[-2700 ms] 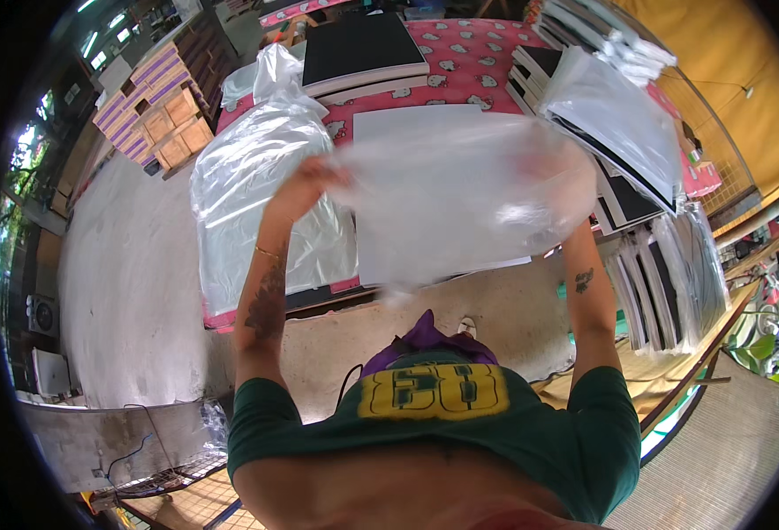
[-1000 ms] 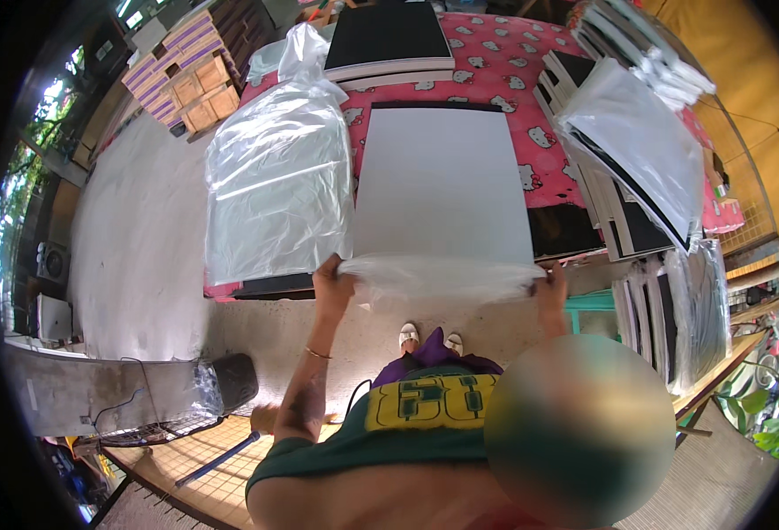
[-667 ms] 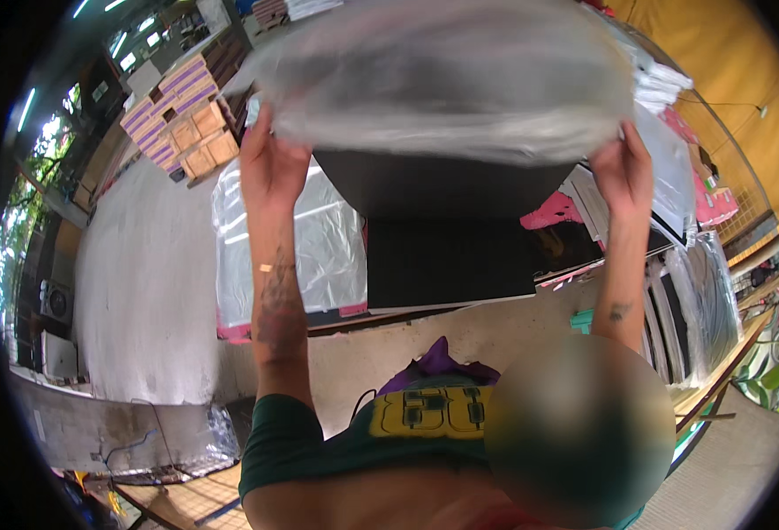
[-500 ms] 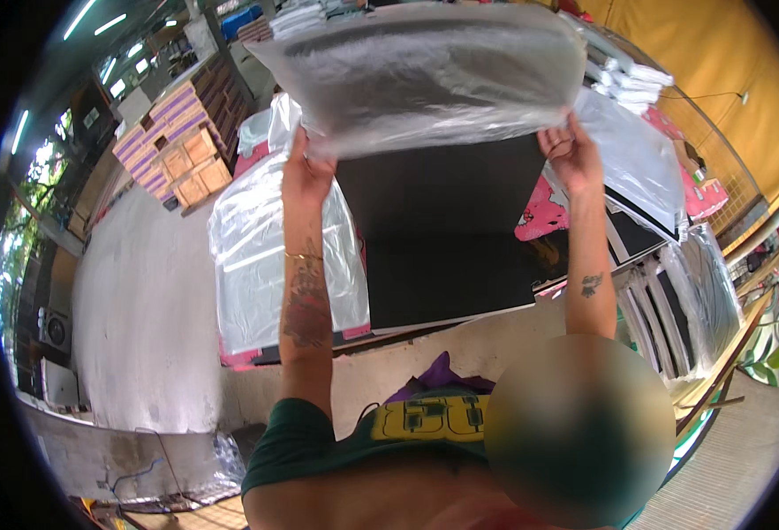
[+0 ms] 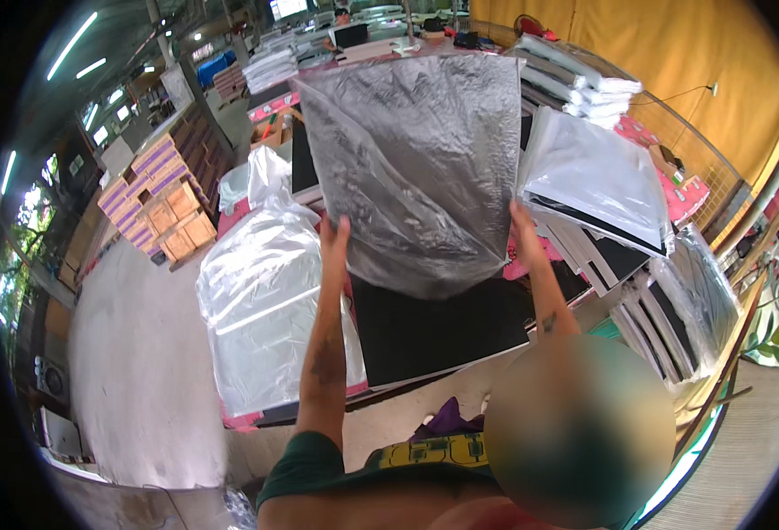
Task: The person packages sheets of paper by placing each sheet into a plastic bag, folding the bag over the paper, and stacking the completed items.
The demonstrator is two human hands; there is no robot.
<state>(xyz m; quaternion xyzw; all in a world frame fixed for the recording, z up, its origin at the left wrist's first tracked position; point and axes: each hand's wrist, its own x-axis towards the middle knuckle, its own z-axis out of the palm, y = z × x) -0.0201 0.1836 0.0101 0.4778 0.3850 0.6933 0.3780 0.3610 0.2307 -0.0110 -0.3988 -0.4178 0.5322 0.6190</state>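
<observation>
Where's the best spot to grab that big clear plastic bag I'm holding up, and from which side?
Probably the two lower side edges of the clear plastic bag, one from each side, where the left hand and right hand pinch it now. It is a limp, wide sheet held upright over the black board, so a spread two-edge grip should keep it flat.

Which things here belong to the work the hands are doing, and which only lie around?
In the work:
- clear plastic bag, held up by left hand and right hand
- black board on the table below it

Lying about:
- heap of plastic bags
- bagged boards at the right
- stacked cartons at the left
</observation>
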